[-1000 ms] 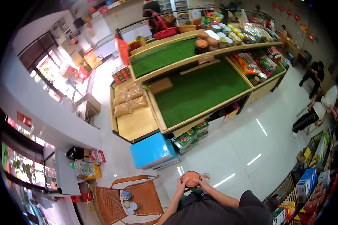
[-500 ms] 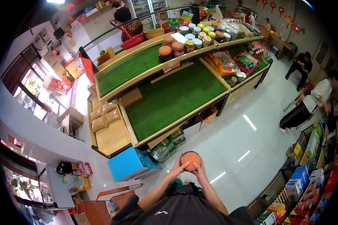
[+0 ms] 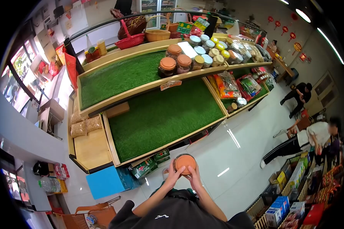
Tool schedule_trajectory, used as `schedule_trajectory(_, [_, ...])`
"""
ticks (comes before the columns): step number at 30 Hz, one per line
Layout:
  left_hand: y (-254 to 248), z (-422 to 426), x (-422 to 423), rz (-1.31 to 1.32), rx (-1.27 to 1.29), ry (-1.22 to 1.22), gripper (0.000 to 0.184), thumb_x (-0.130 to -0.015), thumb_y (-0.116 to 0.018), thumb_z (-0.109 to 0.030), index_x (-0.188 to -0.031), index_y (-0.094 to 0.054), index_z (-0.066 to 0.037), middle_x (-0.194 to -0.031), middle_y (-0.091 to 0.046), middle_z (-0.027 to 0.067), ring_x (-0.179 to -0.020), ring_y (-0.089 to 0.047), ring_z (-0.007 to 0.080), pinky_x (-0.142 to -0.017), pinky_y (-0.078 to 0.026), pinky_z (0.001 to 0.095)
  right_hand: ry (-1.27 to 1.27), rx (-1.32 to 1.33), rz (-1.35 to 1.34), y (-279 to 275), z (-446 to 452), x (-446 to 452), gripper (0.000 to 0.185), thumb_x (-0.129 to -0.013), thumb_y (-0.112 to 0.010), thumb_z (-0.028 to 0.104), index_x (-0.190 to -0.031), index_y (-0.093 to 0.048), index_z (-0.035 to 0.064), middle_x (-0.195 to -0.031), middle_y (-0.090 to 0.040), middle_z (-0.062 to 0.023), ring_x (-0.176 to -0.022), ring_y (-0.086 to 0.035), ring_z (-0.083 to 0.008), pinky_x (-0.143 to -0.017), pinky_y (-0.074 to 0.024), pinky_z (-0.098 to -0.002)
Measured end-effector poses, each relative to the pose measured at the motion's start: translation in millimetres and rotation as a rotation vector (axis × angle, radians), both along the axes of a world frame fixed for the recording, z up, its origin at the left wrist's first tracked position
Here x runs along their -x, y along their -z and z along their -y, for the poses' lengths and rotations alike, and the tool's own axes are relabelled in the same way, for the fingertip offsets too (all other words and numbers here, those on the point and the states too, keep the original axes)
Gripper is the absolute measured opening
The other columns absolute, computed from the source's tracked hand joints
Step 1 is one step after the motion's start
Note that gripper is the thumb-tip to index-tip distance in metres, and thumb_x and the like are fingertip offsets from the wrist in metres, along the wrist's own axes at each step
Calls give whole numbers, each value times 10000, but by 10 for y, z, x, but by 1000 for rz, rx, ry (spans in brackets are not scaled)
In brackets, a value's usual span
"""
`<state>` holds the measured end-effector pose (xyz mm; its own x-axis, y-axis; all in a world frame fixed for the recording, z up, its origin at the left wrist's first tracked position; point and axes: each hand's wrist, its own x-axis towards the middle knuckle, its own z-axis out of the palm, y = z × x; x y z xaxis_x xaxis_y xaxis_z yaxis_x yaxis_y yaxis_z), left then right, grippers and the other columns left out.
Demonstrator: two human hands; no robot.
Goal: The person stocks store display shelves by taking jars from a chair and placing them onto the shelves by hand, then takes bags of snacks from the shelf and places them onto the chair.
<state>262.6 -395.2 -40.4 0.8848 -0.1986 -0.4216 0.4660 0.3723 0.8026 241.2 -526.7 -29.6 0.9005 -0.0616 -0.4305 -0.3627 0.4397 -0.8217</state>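
Note:
An orange-lidded jar (image 3: pixel 185 163) is held in front of my body, seen from above. My left hand (image 3: pixel 175 177) grips its left side, with the thumb near the lid. Around its lower right side is my right hand (image 3: pixel 194 178). Beyond the jar stands a two-level display stand lined with green turf (image 3: pixel 164 118). On its upper level, similar orange-lidded jars (image 3: pixel 167 65) stand beside jars with blue and yellow lids (image 3: pixel 207 60).
A blue box (image 3: pixel 105 182) and green cartons (image 3: pixel 144 168) sit below the stand. A wicker chair (image 3: pixel 103 216) is at lower left. Shelves of boxed goods (image 3: pixel 277 210) line the lower right. Seated people (image 3: pixel 300 97) are at the right.
The view has shifted, and the display stand appears closer. The blue box and chair now lie further left. Both hands still hold the jar, nearer the stand's front edge in view.

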Motion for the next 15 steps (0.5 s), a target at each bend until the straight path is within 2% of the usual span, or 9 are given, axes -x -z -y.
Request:
schedule_trajectory(1, [22, -29, -165, -5, 0, -14, 914, -804, -688, -360, -1455, -98, -109, -1403, -297, 132, -1268, -344, 246, -964, -399, 368, -49, 18, 28, -43, -31, -208, 797, -839, -607, 377, -1441, -147, 133, -1377, -326, -146, -1250, -391, -281, -940, -436, -431])
schedule_trajectory(2, [52, -48, -340, 54, -1, -70, 889, -809, -680, -356, -1452, -122, -102, -1395, -312, 132, -1259, -359, 239, -957, -408, 351, -75, 34, 31, -99, -44, -402, 858, -835, -630, 359, -1451, -96, 92, -1388, -306, -162, -1266, -372, -281, -952, -430, -427])
schedule_trajectory(5, [-169, -158, -759, 133, 38, -217, 804, -827, -651, -327, -1439, -188, -85, -1357, -377, 132, -1208, -430, 225, -912, -458, 310, -118, 107, 98, -269, -227, -922, 787, -840, -625, 362, -1435, -167, 126, -1382, -329, -120, -1251, -391, -266, -951, -427, -425])
schedule_trajectory(6, [-229, -217, -879, 129, 54, -250, 784, -833, -644, -315, -1433, -200, -73, -1354, -382, 134, -1209, -429, 225, -913, -458, 313, -121, 123, 125, -329, -301, -1065, 865, -836, -639, 366, -1453, -103, 82, -1394, -311, -141, -1255, -384, -266, -959, -420, -416])
schedule_trajectory(9, [-397, -425, -1218, 182, 25, -359, 742, -848, -626, -288, -1423, -220, -54, -1350, -387, 141, -1213, -425, 229, -930, -446, 324, -195, 140, 246, -295, -523, -1507, 920, -831, -651, 370, -1458, -55, 55, -1398, -302, -159, -1260, -375, -267, -954, -422, -411])
schedule_trajectory(11, [-488, -555, -1450, 236, -17, -437, 719, -855, -615, -273, -1418, -229, -46, -1349, -388, 145, -1215, -423, 232, -945, -434, 331, -226, 102, 255, -599, -732, -1790, 870, -852, -639, 327, -1450, -85, 23, -1390, -324, -164, -1262, -370, -247, -988, -386, -374])
schedule_trajectory(14, [-753, -700, -1819, 334, -92, -586, 680, -871, -587, -245, -1419, -234, -50, -1359, -378, 149, -1219, -416, 245, -1012, -362, 342, -264, 112, 385, -953, -950, -2201, 752, -900, -588, 249, -1425, -139, -48, -1370, -367, -170, -1255, -378, -216, -1050, -290, -305])
schedule_trajectory(15, [-872, -740, -1948, 342, -100, -617, 657, -874, -568, -295, -1410, -250, -85, -1343, -394, 131, -1215, -424, 253, -985, -400, 381, -317, 75, 449, -1053, -981, -2348, 757, -899, -582, 231, -1435, -119, -36, -1418, -303, -171, -1294, -331, -224, -1067, -269, -328])
